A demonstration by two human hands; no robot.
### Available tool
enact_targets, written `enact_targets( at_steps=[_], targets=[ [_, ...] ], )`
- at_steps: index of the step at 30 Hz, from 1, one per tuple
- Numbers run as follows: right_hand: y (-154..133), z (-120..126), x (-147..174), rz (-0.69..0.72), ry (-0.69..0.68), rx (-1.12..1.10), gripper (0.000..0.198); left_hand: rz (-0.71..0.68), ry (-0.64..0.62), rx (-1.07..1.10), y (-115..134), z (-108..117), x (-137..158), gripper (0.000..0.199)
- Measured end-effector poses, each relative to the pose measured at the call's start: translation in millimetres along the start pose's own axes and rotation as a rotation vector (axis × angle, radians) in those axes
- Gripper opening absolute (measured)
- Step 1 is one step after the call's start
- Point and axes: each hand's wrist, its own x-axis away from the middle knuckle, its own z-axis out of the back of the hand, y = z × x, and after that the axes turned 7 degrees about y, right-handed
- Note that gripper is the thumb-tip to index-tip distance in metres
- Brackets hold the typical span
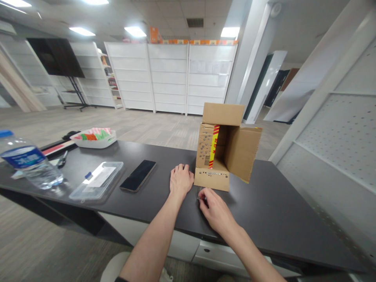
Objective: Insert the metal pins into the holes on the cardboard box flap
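An open cardboard box (211, 181) lies on the dark desk, its opening facing me and its flaps spread. Small round metallic dots sit on its left flap and form a row on its lower flap. My left hand (181, 181) rests palm down on the desk just left of the lower flap, fingers loosely spread and holding nothing visible. In front of that flap, my right hand (214, 205) is closed in a pinch. A thin, small metallic-looking thing shows at its fingertips, too small to name. Yellow and red tape runs down the box's left flap.
Left of my hands lie a black phone (138, 176) and a clear plastic case (98, 181) with a paper slip. Farther left stand a water bottle (28, 162) and a white tray (98, 143) of colourful packets. A perforated white panel (337, 133) borders the right side.
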Motion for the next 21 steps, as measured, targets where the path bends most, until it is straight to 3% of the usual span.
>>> enact_targets(
  at_steps=[21],
  targets=[
    [-3.6,3.3,0.3,-0.003,0.012,0.018,0.009,0.012,-0.028,0.003,1.3,4.2,-0.1,0.029]
  ],
)
